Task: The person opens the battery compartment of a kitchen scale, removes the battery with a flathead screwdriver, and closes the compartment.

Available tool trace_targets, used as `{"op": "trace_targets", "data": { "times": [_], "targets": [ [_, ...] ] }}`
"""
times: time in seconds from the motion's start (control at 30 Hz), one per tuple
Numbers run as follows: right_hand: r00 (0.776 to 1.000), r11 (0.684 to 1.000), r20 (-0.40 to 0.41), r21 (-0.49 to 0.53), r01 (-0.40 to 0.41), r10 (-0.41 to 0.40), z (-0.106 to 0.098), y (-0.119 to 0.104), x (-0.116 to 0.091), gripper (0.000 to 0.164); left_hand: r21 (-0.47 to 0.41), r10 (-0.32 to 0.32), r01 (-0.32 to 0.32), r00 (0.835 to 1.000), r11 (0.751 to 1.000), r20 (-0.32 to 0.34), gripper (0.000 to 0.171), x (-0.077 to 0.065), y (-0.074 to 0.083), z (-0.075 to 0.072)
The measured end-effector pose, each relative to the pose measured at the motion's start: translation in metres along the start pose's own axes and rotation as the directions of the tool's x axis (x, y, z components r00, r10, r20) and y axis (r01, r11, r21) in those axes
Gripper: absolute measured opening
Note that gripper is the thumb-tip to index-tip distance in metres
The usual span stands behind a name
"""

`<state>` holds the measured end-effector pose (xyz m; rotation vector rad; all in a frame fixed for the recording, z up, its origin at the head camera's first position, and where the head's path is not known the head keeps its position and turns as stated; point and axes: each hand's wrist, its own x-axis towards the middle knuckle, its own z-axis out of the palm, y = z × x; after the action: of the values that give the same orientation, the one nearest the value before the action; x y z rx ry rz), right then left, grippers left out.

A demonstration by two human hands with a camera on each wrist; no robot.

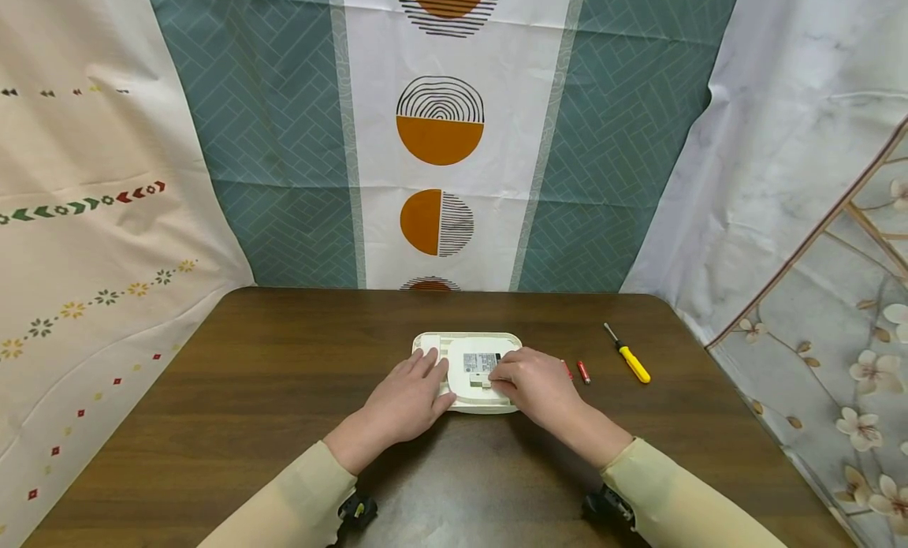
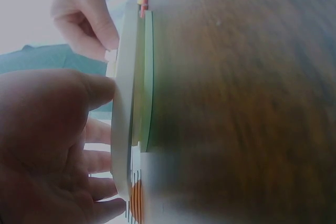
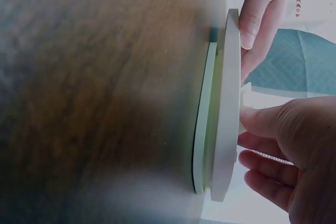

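A white device with rounded corners (image 1: 461, 402), which looks like an upturned kitchen scale, lies on the table with a printed label (image 1: 481, 363) facing up. Its raised body sits above a pale green plate (image 3: 202, 129) in the right wrist view. My left hand (image 1: 406, 398) rests on its left part, fingers spread and fairly straight, thumb at the near edge. Between right thumb and fingers, my right hand (image 1: 535, 384) pinches a small white piece (image 2: 111, 56), apparently a battery cover, at the small compartment (image 1: 479, 380) below the label. The fingers partly hide that piece.
Two red batteries lie right of the device, one battery (image 1: 583, 372) in plain view and the other battery (image 1: 567, 369) partly behind my right hand. Farther right is a screwdriver with a yellow handle (image 1: 634, 364). Patterned cloth (image 1: 291, 138) hangs behind the brown table (image 1: 284, 351).
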<state>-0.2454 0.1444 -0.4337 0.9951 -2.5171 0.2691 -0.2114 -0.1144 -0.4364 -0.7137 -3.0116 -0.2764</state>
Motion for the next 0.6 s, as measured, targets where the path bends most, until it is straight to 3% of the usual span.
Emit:
{"op": "trace_targets", "data": {
  "times": [0.33, 0.6],
  "targets": [
    [0.994, 0.997, -0.095, -0.063, 0.05, -0.056, 0.0025, 0.0016, -0.0024, 0.025, 0.002, -0.001, 0.001, 1.0, 1.0, 0.009, 0.064, 0.0014, -0.0007, 0.0017],
    [0.995, 0.997, -0.074, -0.042, 0.061, -0.065, 0.0029, 0.0018, -0.0021, 0.026, 0.01, -0.009, 0.009, 1.0, 1.0, 0.02, 0.066, 0.0015, -0.0013, 0.0017]
  ]
}}
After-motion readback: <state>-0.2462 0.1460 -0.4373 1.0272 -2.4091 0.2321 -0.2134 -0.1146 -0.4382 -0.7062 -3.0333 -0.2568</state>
